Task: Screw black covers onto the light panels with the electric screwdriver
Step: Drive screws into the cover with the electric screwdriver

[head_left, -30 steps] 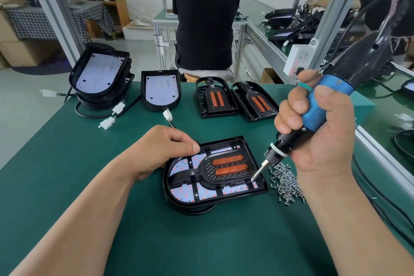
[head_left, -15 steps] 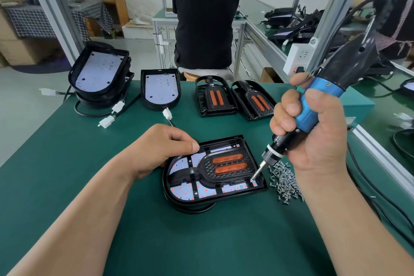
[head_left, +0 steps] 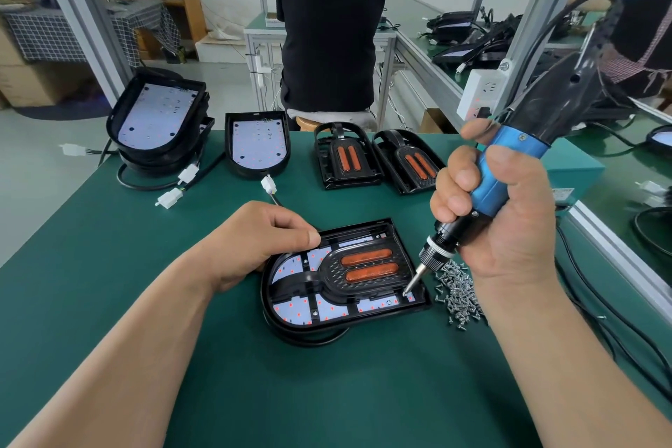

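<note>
A light panel lies in the middle of the green table with a black cover carrying two orange strips set in it. My left hand holds the panel's far left edge, thumb on the rim. My right hand grips the blue and black electric screwdriver, tilted, with its bit tip on the cover's near right corner. A heap of small silver screws lies just right of the panel.
Two spare black covers and an uncovered panel lie at the back of the table, with stacked panels and white connectors at the back left. A person in black stands behind. Cables and a metal rail run along the right.
The screwdriver's rear end has shifted slightly left; its tip stays on the same corner. My left hand has not moved.
</note>
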Available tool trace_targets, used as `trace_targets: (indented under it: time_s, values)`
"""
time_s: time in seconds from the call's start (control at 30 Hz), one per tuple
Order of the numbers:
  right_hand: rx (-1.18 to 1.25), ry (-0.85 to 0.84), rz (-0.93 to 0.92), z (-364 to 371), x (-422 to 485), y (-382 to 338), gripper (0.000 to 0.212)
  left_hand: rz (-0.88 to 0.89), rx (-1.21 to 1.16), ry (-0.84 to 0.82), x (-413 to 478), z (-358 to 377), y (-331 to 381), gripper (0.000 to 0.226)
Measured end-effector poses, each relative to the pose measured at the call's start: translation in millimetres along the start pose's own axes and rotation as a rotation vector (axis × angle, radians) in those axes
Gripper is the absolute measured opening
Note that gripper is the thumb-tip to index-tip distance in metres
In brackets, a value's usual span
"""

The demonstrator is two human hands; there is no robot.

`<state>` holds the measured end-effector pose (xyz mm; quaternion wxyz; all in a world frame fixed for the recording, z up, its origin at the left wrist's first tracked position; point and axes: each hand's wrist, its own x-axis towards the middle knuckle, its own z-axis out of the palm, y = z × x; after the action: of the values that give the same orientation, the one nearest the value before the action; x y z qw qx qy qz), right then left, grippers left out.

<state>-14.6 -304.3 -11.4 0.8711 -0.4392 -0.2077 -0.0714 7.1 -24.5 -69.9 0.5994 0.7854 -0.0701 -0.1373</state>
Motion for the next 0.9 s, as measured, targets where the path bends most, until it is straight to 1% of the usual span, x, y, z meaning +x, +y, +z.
trace_targets:
  time_s: [0.63, 0.9]
  values:
    - [-0.005, -0.033, 0.017, -3.6, 0.5, 0.5, 0.023, -0.024, -0.008, -0.001, -0.8, -0.3, 0.8, 0.043]
    - [-0.019, -0.009, 0.028, -7.6, 1.8, 3.1, 0.021, -0.034, -0.002, -0.003, 0.3, -0.6, 0.7, 0.045]
